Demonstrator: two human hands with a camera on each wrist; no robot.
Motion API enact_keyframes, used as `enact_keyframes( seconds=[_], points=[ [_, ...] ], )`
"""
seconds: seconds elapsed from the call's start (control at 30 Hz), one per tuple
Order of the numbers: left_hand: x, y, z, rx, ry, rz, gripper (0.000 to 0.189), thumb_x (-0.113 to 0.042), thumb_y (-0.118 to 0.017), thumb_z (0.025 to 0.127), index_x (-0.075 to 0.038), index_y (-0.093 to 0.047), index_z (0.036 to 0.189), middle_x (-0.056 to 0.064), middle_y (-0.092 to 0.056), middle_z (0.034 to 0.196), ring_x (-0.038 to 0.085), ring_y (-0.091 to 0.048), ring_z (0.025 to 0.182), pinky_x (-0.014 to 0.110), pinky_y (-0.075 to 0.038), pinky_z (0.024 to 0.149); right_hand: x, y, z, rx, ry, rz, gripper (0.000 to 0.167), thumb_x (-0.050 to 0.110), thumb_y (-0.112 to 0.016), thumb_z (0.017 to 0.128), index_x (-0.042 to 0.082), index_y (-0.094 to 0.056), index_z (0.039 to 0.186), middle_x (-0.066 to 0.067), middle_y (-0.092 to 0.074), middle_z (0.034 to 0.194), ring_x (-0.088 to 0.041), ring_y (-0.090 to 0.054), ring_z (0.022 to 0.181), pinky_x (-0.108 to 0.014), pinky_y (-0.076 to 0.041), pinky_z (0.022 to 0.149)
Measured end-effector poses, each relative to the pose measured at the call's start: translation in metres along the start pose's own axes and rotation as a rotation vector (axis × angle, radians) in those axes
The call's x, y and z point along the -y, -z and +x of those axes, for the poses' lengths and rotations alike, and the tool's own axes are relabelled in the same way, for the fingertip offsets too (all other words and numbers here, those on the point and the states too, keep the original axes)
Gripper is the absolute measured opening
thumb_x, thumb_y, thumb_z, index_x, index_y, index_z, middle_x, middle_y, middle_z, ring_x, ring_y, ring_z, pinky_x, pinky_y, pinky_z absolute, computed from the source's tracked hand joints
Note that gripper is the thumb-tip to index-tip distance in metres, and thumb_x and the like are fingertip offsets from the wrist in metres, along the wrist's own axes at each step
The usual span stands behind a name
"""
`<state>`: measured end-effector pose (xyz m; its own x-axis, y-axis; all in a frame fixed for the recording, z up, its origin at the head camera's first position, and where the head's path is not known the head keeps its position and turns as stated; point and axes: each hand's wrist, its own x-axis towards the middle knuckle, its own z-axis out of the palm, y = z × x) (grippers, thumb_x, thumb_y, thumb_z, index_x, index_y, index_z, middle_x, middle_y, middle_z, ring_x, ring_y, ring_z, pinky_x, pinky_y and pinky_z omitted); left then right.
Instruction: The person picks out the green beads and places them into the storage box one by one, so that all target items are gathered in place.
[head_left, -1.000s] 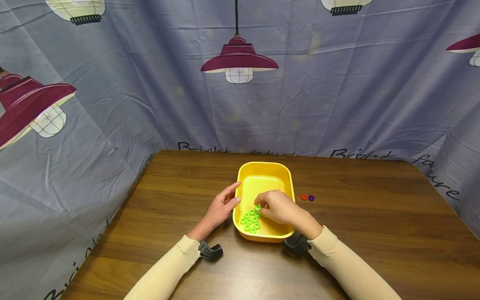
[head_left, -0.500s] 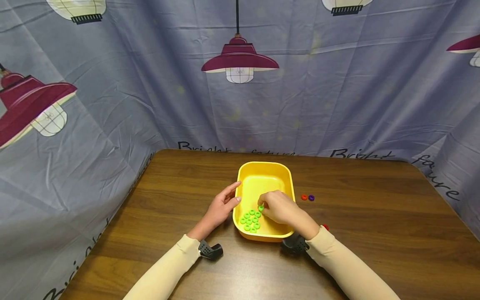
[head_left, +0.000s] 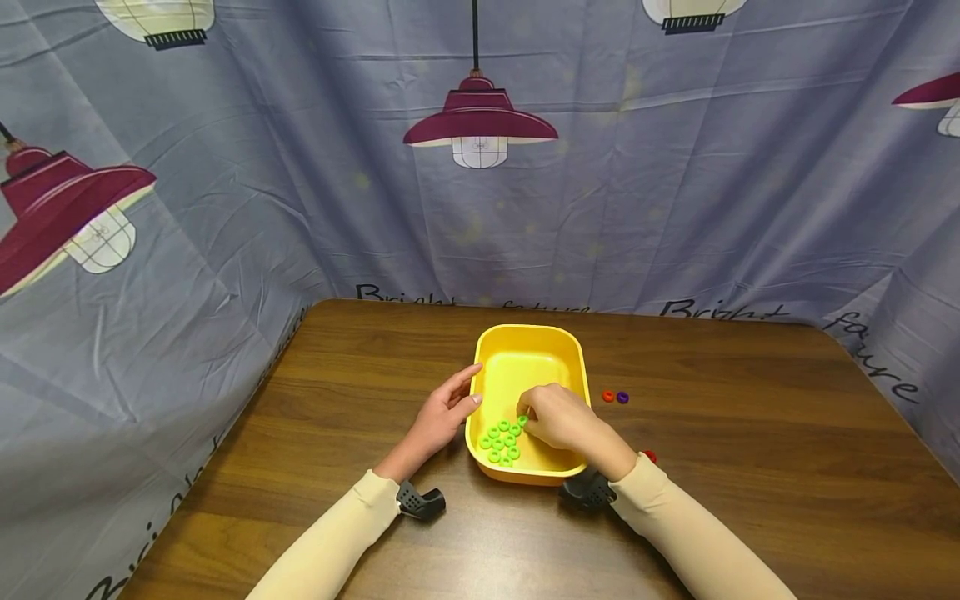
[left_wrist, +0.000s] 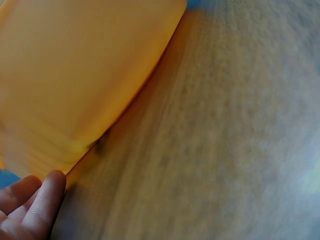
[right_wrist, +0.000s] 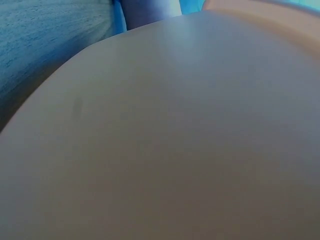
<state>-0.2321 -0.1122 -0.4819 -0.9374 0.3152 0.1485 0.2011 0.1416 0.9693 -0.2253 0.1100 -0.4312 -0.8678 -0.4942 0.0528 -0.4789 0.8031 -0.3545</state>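
Observation:
A yellow rectangular box (head_left: 529, 358) stands on the wooden table. Several small green rings (head_left: 498, 443) lie in its near left corner. My right hand (head_left: 558, 414) reaches into the box and pinches one green ring (head_left: 522, 422) beside that group, its fingers partly hidden by the back of the hand. At the box's left side rests my left hand (head_left: 442, 412), fingers extended along the rim. The left wrist view has its fingertips (left_wrist: 52, 187) against the box's orange-looking outer wall (left_wrist: 90, 65). A pale blurred surface fills most of the right wrist view.
Right of the box, an orange-red ring (head_left: 608, 396) and a purple ring (head_left: 622, 397) lie side by side on the table (head_left: 750, 433). A red piece (head_left: 650, 457) is partly hidden behind the right wrist. A patterned curtain (head_left: 330, 167) hangs behind the table.
My right hand has shifted slightly right with the pinched green ring, away from the other rings, and then a little lower. The left hand and the box have stayed put.

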Motion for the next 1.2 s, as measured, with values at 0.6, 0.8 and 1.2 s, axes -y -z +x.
enact_keyframes(
  seconds=[0.6,0.8,1.2],
  points=[
    [-0.0004,0.0001,-0.0009,0.014,-0.004,0.000,0.055,-0.008,-0.055,0.102,-0.005,-0.042,0.155,0.029,-0.050,0.150,0.043,-0.054,0.136,0.042,-0.055,0.105,-0.0030,-0.0026,0.0000,-0.005,0.115,0.030,0.015,-0.006,-0.068,0.079,0.009,-0.070,0.075,0.004,-0.053,0.065,-0.010,-0.042,0.062,-0.020,-0.033,0.058],
    [-0.0005,0.0003,-0.0012,0.023,0.005,-0.013,0.055,-0.009,-0.055,0.102,-0.006,-0.041,0.156,0.029,-0.049,0.151,0.043,-0.054,0.135,0.044,-0.056,0.103,-0.0037,-0.0032,0.0003,0.009,0.128,0.029,0.013,-0.007,-0.069,0.079,0.006,-0.072,0.078,0.001,-0.060,0.069,-0.010,-0.046,0.064,-0.021,-0.038,0.059],
    [-0.0001,0.0006,-0.0002,0.015,0.000,-0.012,0.055,-0.008,-0.055,0.102,-0.006,-0.041,0.155,0.029,-0.050,0.150,0.042,-0.054,0.135,0.039,-0.056,0.103,-0.0045,-0.0041,0.0017,-0.015,0.216,0.031,0.020,-0.009,-0.065,0.077,0.009,-0.065,0.071,0.006,-0.047,0.062,-0.006,-0.039,0.062,-0.018,-0.032,0.057]
  ],
)
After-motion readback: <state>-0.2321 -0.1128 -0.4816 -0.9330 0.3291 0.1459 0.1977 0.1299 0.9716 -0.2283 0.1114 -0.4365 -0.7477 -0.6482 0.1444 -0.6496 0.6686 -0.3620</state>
